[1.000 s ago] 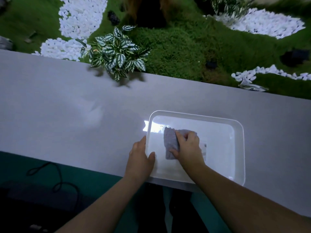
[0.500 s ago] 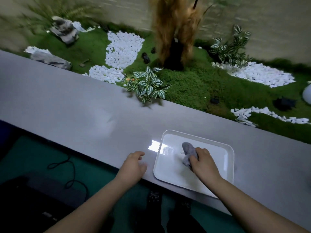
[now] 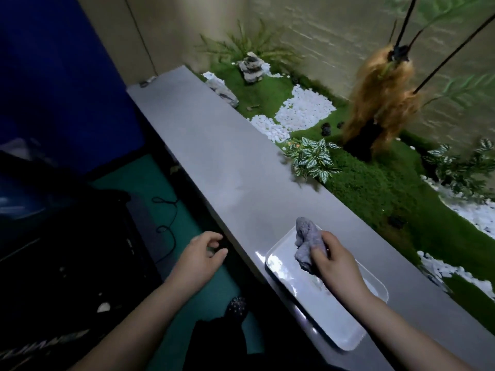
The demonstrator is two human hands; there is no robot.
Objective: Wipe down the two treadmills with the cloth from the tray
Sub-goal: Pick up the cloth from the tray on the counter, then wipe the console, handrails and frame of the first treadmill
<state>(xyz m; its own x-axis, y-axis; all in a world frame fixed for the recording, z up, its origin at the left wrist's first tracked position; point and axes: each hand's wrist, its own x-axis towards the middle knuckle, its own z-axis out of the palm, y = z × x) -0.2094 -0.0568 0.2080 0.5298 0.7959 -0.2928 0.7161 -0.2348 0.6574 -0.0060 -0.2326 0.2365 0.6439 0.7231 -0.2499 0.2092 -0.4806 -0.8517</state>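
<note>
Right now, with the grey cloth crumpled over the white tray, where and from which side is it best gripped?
At its bunched middle, from above and the near side, as the right hand grips it: the grey cloth is a crumpled lump with folds hanging toward the white tray, so the middle gathers most fabric.

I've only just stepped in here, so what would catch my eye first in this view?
First, the right hand gripping a crumpled grey cloth over the white rectangular plastic tray, which sits on the long grey ledge. Behind the ledge lies a bed of green moss with patches of white pebbles and a shaggy orange-brown trunk. The left hand hangs empty, fingers loosely curled, left of the ledge.
</note>
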